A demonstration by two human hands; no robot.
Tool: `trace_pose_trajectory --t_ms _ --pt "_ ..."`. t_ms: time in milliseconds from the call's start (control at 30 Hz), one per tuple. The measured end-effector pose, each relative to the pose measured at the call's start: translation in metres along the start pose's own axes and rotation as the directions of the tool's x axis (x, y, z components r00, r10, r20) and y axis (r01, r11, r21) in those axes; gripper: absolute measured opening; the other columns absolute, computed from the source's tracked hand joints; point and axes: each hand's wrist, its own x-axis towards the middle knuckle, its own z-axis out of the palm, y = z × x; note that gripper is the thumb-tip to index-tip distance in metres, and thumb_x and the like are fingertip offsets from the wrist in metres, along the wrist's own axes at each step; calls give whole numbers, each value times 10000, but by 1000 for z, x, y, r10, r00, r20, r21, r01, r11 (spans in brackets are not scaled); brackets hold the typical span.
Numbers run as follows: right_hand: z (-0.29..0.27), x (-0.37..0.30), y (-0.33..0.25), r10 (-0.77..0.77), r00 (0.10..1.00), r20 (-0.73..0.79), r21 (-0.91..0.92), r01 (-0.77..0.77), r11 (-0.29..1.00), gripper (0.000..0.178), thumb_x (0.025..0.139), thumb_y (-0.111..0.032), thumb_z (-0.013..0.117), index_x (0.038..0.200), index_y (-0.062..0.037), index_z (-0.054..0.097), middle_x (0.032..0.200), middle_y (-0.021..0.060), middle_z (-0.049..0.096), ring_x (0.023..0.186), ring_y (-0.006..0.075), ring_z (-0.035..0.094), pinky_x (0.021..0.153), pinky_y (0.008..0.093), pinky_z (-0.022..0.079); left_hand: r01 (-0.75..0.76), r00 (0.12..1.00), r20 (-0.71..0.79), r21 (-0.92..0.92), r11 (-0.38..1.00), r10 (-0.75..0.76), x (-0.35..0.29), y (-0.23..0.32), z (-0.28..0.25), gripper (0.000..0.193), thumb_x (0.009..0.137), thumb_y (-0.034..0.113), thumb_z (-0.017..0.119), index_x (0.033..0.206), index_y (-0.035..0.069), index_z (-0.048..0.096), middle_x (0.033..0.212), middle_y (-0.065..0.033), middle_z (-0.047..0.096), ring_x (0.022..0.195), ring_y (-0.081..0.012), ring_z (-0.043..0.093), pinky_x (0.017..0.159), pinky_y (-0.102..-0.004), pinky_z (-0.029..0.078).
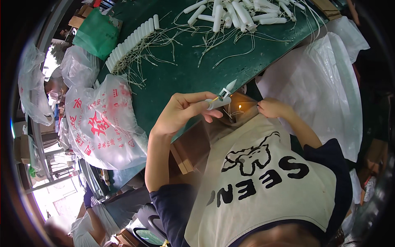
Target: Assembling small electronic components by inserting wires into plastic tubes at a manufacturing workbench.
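In my left hand point(183, 109), pinched between thumb and fingers, is a white electric candle point(216, 102). Its pale flame-shaped tip point(231, 85) points up and away, and a small circuit part shows in the open section below it. Thin pale wires hang down beside the candle, close to a small glowing orange light point(240, 107). My right hand point(273, 108) is closed near the table edge, at the hem of the cream shirt point(247, 164). What its fingers hold, if anything, is hidden.
On the green table point(181, 57), a row of white tubes point(131, 43) with wires lies at the left, and a loose pile of white tubes point(238, 14) is farther back. A printed plastic bag point(103, 123) stands left, a white sack point(321, 90) right. Another person point(98, 222) sits at lower left.
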Motion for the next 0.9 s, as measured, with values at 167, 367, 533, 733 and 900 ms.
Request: trace_pose_trajectory --t_ms 167,367,533,733,900 --pt "-27 -9 -22 183 979 93 235 -200 951 332 917 -218 372 769 42 517 623 99 601 449 203 546 420 338 454 15 999 29 43 999 -16 3 -1 -2 285 878 136 528 1051 -88 560 853 -199 661 689 -173 609 684 -272 490" --pt "-44 -14 -32 165 982 97 387 -189 902 331 926 -243 372 801 22 525 668 77 599 449 141 520 402 282 445 17 1000 14 29 999 -18 2 -1 -1 284 879 133 528 1054 -89 558 855 -201 660 691 -175 608 685 -276 491" --pt "-50 -20 -36 52 972 228 544 -172 821 323 923 -255 378 803 1 534 690 58 594 467 112 512 411 261 442 29 999 24 52 998 -31 2 -1 -3 287 881 134 527 1058 -91 555 852 -199 660 695 -178 609 685 -279 491" --pt "-51 -21 -34 -33 949 313 602 -171 780 317 900 -255 382 811 11 529 679 71 591 466 125 525 400 260 445 35 999 13 23 999 -36 1 -3 -2 290 881 136 529 1058 -91 558 851 -197 661 700 -182 615 682 -283 494" --pt "-45 -17 -28 -34 945 325 567 -166 807 319 900 -241 377 799 21 528 668 76 591 451 124 522 389 263 444 23 1000 -11 31 999 -23 0 -3 0 288 880 140 530 1052 -88 562 843 -189 663 686 -175 611 684 -282 495"
